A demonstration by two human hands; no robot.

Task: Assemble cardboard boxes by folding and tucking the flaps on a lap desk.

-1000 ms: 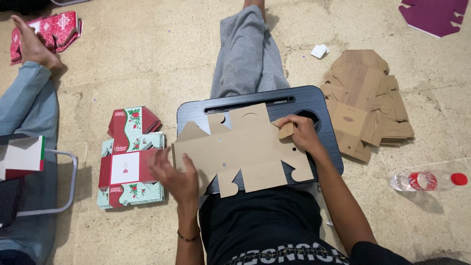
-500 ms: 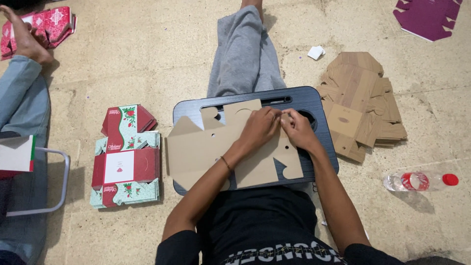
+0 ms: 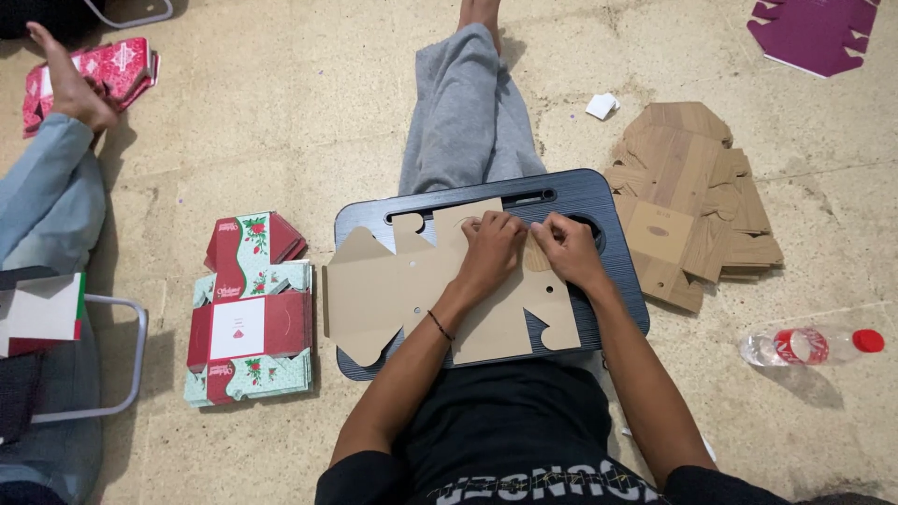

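A single head-worn camera looks almost straight down from above the seated person, close enough that the chest fills the bottom edge and the outstretched grey-trousered leg (image 3: 472, 112) runs toward the top. The dark rectangular lap tray (image 3: 599, 201) sits at centre, with the beige concrete floor (image 3: 309, 122) on all sides. No second view overlaps it
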